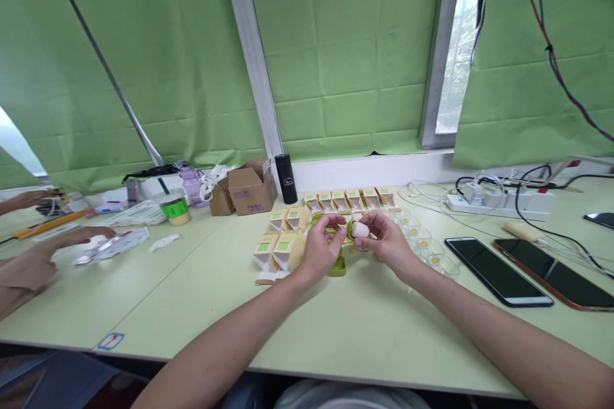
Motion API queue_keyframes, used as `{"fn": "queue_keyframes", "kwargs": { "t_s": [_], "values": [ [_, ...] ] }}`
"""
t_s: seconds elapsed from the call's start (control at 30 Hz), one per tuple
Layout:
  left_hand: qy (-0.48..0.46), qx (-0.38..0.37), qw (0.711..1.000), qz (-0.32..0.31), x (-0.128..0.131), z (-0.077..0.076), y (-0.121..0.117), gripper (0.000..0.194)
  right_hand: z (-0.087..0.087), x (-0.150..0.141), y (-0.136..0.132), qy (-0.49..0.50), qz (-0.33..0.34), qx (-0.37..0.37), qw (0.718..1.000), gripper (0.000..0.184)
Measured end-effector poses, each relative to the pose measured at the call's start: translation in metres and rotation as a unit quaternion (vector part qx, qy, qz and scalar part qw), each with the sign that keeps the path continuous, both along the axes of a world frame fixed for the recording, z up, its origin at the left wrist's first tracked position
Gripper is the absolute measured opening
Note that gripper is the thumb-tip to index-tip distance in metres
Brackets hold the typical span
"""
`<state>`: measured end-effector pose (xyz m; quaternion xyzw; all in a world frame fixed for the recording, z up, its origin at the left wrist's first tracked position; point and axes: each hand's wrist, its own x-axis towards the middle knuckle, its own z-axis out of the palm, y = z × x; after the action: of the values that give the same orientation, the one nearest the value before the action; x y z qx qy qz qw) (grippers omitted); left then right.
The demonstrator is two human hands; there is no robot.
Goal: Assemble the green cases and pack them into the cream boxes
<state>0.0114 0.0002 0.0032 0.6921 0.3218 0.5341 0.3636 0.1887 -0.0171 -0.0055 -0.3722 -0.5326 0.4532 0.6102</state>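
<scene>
Over the middle of the table, a small rounded white-and-green piece (359, 229) is pinched between the thumb and fingers of my right hand (384, 238). My left hand (323, 243) is curled just left of it, thumb close to the green end; what its fingertips hold, if anything, is too small to make out. Below the hands lies a green tray-like piece (338, 266), partly hidden by them. Open cardboard boxes with green squares (283, 250) stand beside my left hand, and a row of similar boxes (352, 199) is behind. Clear plastic cups (434, 255) sit right of my right hand.
Two phones (496, 270) (556, 273) and a power strip (501, 203) with cables are on the right. A brown carton (252, 188), a black bottle (286, 179) and a drink cup (173, 206) stand at the back. Another person's hand (84, 238) touches silvery packets (112, 246) at left.
</scene>
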Motion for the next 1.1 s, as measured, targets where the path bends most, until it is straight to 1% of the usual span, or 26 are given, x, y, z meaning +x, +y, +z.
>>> {"fn": "queue_keyframes", "kwargs": {
  "t_s": [0.13,0.27,0.33,0.43,0.63,0.73,0.87,0.97,1.03,1.1],
  "values": [
    [0.039,0.014,0.999,-0.013,0.001,0.000,-0.007,0.024,-0.003,0.000,-0.001,-0.049,-0.024,0.041,0.998,0.045],
    [0.034,0.005,0.998,-0.046,0.002,-0.001,-0.008,0.026,-0.006,-0.001,-0.002,-0.106,-0.054,0.098,0.988,0.036],
    [0.022,-0.003,0.998,-0.064,0.002,-0.003,-0.006,0.028,-0.007,0.000,-0.003,-0.139,-0.063,0.126,0.980,0.032],
    [0.010,-0.016,0.997,-0.076,0.003,-0.006,-0.004,0.031,-0.008,0.001,-0.004,-0.185,-0.071,0.166,0.966,0.028],
    [-0.019,-0.038,0.995,-0.091,0.004,-0.008,-0.001,0.035,-0.013,0.004,-0.003,-0.243,-0.096,0.240,0.935,0.026],
    [-0.030,-0.039,0.995,-0.088,0.004,-0.008,-0.002,0.034,-0.014,0.006,-0.003,-0.292,-0.117,0.278,0.908,0.029],
    [-0.012,-0.011,0.998,-0.059,0.005,-0.007,-0.005,0.028,-0.011,0.008,-0.007,-0.393,-0.158,0.319,0.848,0.036],
    [-0.001,0.001,0.999,-0.048,0.005,-0.007,-0.006,0.027,-0.008,0.009,-0.010,-0.441,-0.189,0.335,0.811,0.034],
    [0.004,0.008,0.999,-0.043,0.005,-0.007,-0.007,0.028,-0.007,0.009,-0.011,-0.463,-0.194,0.342,0.794,0.034],
    [0.014,0.019,0.999,-0.038,0.004,-0.007,-0.008,0.027,-0.007,0.009,-0.012,-0.478,-0.184,0.343,0.788,0.037]
  ]
}}
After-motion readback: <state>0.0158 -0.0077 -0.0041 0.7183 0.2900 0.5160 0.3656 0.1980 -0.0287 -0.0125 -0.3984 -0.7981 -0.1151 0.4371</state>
